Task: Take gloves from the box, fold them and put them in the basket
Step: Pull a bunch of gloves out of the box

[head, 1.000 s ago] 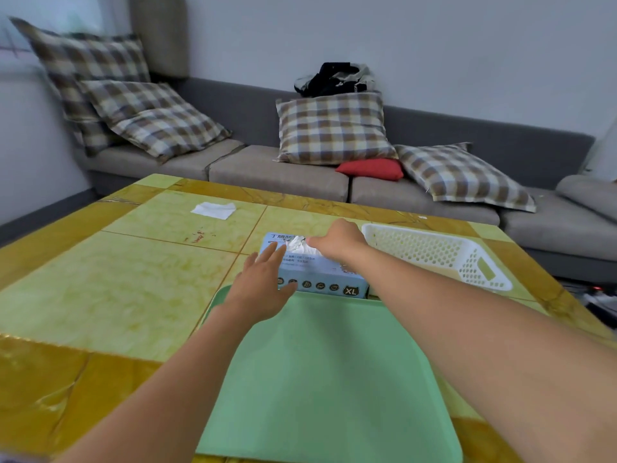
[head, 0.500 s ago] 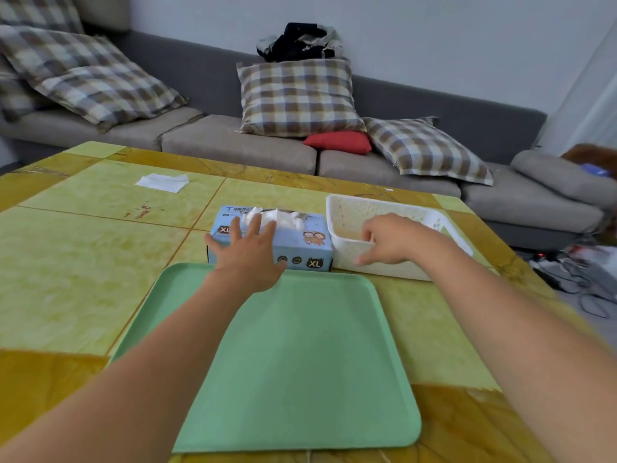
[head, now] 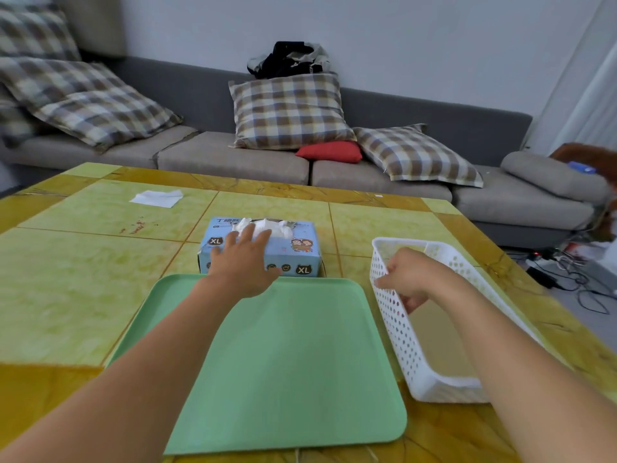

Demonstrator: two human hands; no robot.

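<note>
Hands at setup: left hand [head: 242, 262] lies flat, fingers straight, on the far glove box [head: 260, 250]; right hand [head: 405, 282] grips the white basket's [head: 397, 332] left wall. No gloves [head: 267, 226] taken; pinching one comes next.

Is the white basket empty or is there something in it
Empty as far as visible: the white basket shows only bare floor inside, though the right hand and forearm cover part.

A green tray [head: 283, 362] lies on the yellow tabletop [head: 73, 289]; white paper [head: 157, 198] farther back; plaid cushions [head: 287, 111] on a grey sofa [head: 233, 158].
</note>
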